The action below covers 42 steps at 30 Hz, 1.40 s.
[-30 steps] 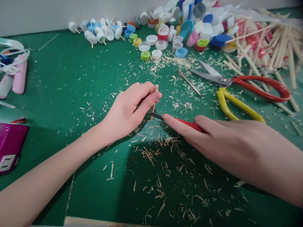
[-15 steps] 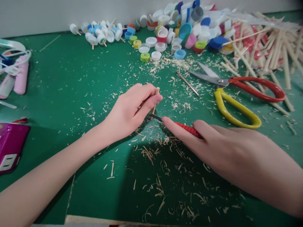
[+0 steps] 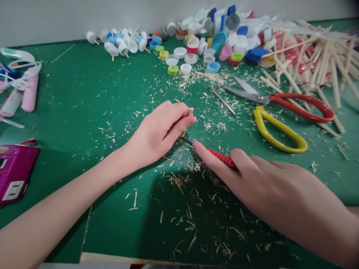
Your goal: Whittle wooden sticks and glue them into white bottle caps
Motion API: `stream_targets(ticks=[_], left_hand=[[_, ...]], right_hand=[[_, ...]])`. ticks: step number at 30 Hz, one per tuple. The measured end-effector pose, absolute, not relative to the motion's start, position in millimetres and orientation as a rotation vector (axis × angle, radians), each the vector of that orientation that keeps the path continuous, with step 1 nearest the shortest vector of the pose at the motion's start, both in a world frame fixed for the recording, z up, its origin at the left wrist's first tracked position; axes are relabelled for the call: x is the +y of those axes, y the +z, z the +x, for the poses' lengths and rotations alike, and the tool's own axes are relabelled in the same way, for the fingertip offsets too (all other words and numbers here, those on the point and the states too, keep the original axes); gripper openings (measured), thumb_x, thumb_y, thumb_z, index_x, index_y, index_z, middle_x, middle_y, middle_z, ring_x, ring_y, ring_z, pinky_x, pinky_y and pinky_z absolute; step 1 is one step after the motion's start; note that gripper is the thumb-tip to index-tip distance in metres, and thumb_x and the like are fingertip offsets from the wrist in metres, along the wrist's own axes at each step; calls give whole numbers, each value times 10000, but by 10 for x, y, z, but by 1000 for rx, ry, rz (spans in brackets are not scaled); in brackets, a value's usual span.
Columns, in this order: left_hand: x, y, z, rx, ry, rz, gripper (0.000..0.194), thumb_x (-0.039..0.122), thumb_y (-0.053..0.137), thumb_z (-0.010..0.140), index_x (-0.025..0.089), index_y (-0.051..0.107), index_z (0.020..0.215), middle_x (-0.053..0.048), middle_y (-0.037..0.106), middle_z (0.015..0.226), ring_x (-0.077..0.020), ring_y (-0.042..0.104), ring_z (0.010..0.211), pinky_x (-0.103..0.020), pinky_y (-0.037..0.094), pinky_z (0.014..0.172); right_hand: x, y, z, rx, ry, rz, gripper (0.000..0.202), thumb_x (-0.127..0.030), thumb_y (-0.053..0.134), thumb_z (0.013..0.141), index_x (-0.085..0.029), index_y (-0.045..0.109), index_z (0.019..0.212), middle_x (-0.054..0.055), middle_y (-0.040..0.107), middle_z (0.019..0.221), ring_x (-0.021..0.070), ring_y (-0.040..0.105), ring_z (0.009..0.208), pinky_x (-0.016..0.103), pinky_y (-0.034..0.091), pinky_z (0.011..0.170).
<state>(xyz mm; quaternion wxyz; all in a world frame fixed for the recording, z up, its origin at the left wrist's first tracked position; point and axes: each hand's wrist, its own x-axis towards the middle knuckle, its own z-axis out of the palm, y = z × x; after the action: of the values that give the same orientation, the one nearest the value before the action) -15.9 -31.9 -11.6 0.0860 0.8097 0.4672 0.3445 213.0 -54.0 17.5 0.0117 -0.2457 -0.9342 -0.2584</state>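
Observation:
My left hand (image 3: pixel 165 129) is closed around a short wooden stick (image 3: pixel 191 111), whose upper end pokes out between thumb and forefinger. In my right hand (image 3: pixel 266 183) is a red-handled craft knife (image 3: pixel 221 157), with the forefinger stretched along it. The dark blade meets the lower part of the stick, just below my left thumb. Curled wood shavings (image 3: pixel 176 183) lie scattered under and around both hands. Past my fingers, a thin metal rod (image 3: pixel 223 101) rests on the green tabletop (image 3: pixel 70 97).
Scissors (image 3: pixel 260 99) with red and yellow handles lie open at right. Behind them are wooden sticks (image 3: pixel 322 59) and a heap of bottle caps (image 3: pixel 193 48). Caps on sticks (image 3: pixel 123 43) stand at the back. A purple box (image 3: pixel 18 172) and pink tool (image 3: pixel 29 89) lie left.
The view has shifted slightly, moving the whole scene a little. Both hands keep their grips, and the blade stays at the stick's lower part.

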Motion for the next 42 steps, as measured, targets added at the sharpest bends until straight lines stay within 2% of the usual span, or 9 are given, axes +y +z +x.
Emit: stream_targets(ticks=[3, 9, 12, 18, 31, 39, 42], left_hand=[[-320, -117, -162, 1402, 1035, 2391, 278, 339, 376, 1007, 226, 508, 789, -16, 638, 804, -134, 588, 742, -296, 515, 694], [-321, -122, -173, 1360, 1068, 2390, 249, 315, 388, 1002, 224, 524, 813, -16, 637, 797, -138, 590, 745, -298, 511, 689], [-321, -116, -175, 1354, 1074, 2403, 250, 309, 392, 1002, 220, 521, 808, -13, 628, 775, -130, 571, 720, -285, 498, 673], [-325, -106, -153, 1302, 1098, 2476, 256, 295, 390, 1005, 203, 521, 806, -12, 627, 762, -114, 545, 705, -252, 471, 665], [-318, -134, -176, 1372, 1041, 2392, 292, 325, 366, 1014, 203, 501, 785, -12, 627, 779, -108, 558, 718, -246, 462, 652], [-335, -128, -167, 1465, 1080, 2312, 289, 333, 408, 1000, 211, 479, 747, 10, 583, 717, -105, 515, 636, -262, 463, 604], [-333, -126, -168, 1473, 1078, 2320, 291, 326, 417, 995, 210, 467, 733, 16, 565, 694, -97, 487, 603, -257, 454, 587]], right_hand=[[-549, 143, 2145, -2908, -1014, -633, 701, 77, 317, 790, -212, 533, 1391, -29, 428, 540, 102, 319, 379, 248, 228, 389], [-562, 72, 2156, -2899, -1013, -730, 646, -40, 401, 828, -237, 468, 1439, -30, 445, 564, 92, 249, 399, 256, 142, 422], [-551, 69, 2146, -2895, -1025, -718, 637, -58, 431, 827, -237, 470, 1437, -24, 466, 573, 86, 262, 399, 250, 142, 434], [-510, 73, 2127, -2916, -990, -694, 641, -51, 433, 820, -253, 486, 1426, -27, 476, 579, 89, 292, 391, 254, 167, 444], [-394, 6, 2188, -2962, -739, -739, 733, -5, 420, 758, -286, 458, 1434, -37, 488, 632, 92, 265, 405, 308, 126, 494], [-380, 12, 2270, -2987, -598, -713, 832, 18, 351, 738, -247, 234, 1518, -55, 437, 667, 123, 157, 434, 339, 102, 493], [-362, 90, 2293, -3045, -594, -686, 835, 40, 321, 750, -216, 175, 1531, -51, 430, 690, 124, 200, 437, 337, 131, 480]])
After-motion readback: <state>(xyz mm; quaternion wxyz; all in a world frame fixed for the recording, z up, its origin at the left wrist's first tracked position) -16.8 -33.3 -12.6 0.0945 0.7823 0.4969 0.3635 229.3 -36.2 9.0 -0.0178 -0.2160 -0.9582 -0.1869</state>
